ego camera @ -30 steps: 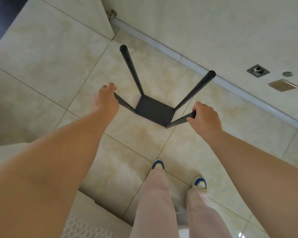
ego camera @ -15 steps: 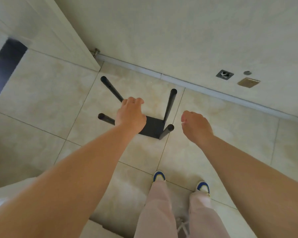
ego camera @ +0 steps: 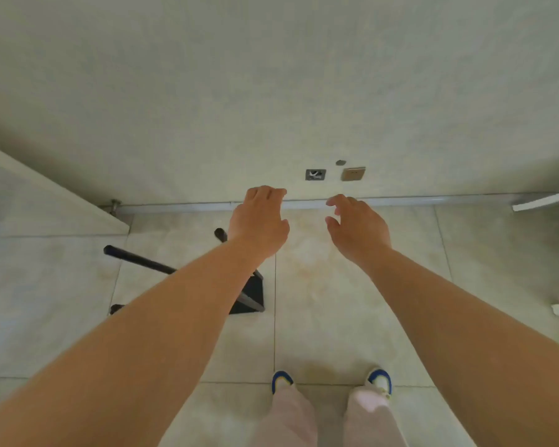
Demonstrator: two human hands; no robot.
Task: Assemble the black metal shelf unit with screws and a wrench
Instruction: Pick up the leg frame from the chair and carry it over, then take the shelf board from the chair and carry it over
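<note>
Head view: left hand (ego camera: 259, 227) and right hand (ego camera: 357, 229) loosely spread, gripping nothing. Black shelf unit (ego camera: 249, 293), legs up, sits below left hand; unattended, trip risk.

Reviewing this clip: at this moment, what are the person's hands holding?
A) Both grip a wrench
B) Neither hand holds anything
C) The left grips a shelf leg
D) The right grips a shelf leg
B: the left hand and right hand hang in the air with loosely curled fingers, while the black shelf unit lies on the floor tiles below the left forearm.
</note>
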